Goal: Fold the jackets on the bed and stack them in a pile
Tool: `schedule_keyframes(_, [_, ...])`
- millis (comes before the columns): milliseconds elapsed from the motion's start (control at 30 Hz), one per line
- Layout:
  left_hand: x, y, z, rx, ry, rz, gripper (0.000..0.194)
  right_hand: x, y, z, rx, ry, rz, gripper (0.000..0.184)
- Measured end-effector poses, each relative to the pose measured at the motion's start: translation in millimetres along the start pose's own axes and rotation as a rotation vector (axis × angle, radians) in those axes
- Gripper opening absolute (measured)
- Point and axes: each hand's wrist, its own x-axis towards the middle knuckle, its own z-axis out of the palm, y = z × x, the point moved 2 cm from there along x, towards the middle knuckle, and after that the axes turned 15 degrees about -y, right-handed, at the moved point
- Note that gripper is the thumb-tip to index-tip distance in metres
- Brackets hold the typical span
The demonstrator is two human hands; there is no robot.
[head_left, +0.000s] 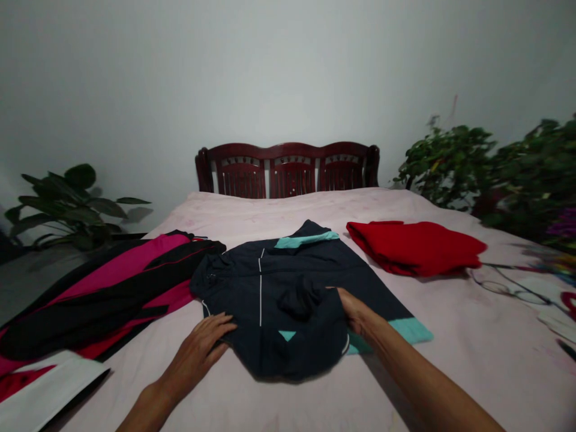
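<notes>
A dark navy jacket (288, 348) with turquoise patches and thin white piping lies on the bed before me, partly bunched up. My left hand (204, 339) rests on its near left edge, fingers stretched out over the cloth. On the right, my right hand (353, 309) has its fingers closed round a fold of the jacket, lifting the fabric a little near the white-piped edge. The fingertips of that hand are partly hidden by the cloth. A turquoise band shows beneath and beyond my right wrist.
Pink, black and white clothing (121, 270) spreads over the left side. To the right are a folded red garment (414, 247) and a pair of glasses (517, 291). The pink bed sheet (279, 408) reaches back to a wooden headboard (290, 171). Leafy plants (450, 162) stand beside the bed.
</notes>
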Motion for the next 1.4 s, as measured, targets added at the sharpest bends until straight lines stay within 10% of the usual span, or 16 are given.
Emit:
schedule_keyframes(233, [32,3,-8.3,-0.134,-0.031,-0.275,0.032,-33,-68,-60,0.216,0.544,-0.604,0.043])
schedule_keyframes(333, [51,5,-17.6,-0.203,-0.14,-0.429,0.032,-47,-53,-84,-0.066,0.632,-0.308,0.045])
schedule_keyframes(433, [60,9,-25.4,-0.229,-0.198,-0.449,0.035,-65,-21,-89,-0.523,0.376,0.008,0.04])
schedule_keyframes(667, [69,32,-28.8,-0.038,-0.094,-0.275,0.03,-117,15,-78,-1.337,0.127,0.039,0.063])
schedule_keyframes(1000, [99,-4,-54.1,-0.316,-0.011,-0.459,0.038,-80,-31,-94,-1.547,0.459,0.075,0.036])
schedule_keyframes(1267, [92,-21,-29.8,-0.159,-0.242,-0.746,0.046,-19,-23,-112,-1.675,0.373,-0.033,0.034])
schedule_keyframes(1400, [89,-10,-28.4,0.028,-0.275,-0.77,0.04,-18,-27,-136,-1.573,0.674,-0.054,0.048])
